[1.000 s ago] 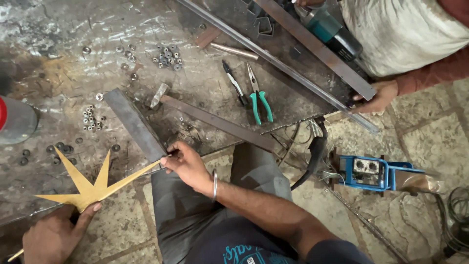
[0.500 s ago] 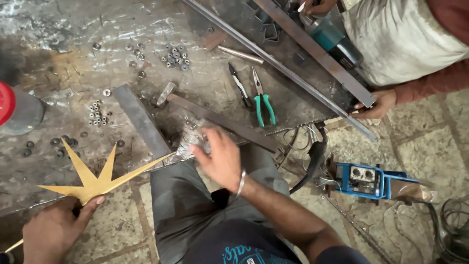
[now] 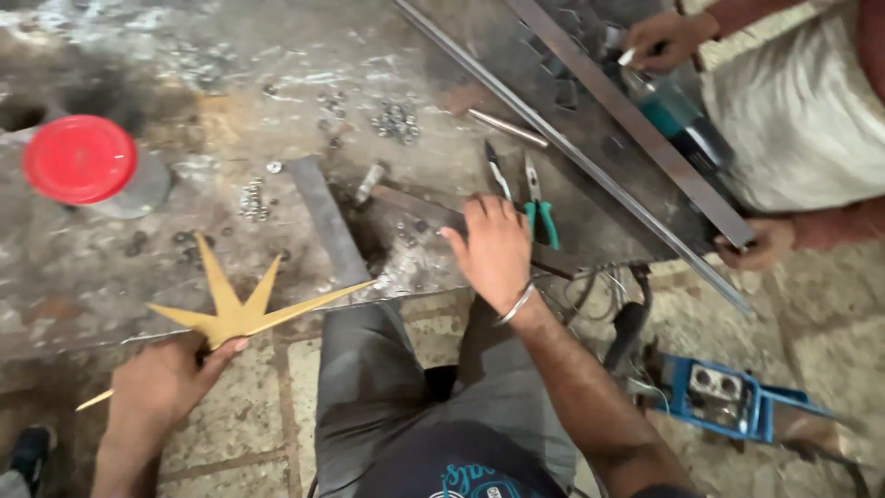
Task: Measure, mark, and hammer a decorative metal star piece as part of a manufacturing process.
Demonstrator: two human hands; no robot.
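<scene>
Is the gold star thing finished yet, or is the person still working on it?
The gold spiky star is already cut to shape and coloured, so that part looks done. The left hand holds it at the table's edge. The right hand is reaching across a flat metal bar toward the green-handled pliers, so some work probably remains, though what exactly isn't clear.

One package shows: a round container with a bright red lid (image 3: 79, 159) and greyish body, standing at the far left of the desk (image 3: 230, 83). No labels, signs or screens are visible.
</scene>
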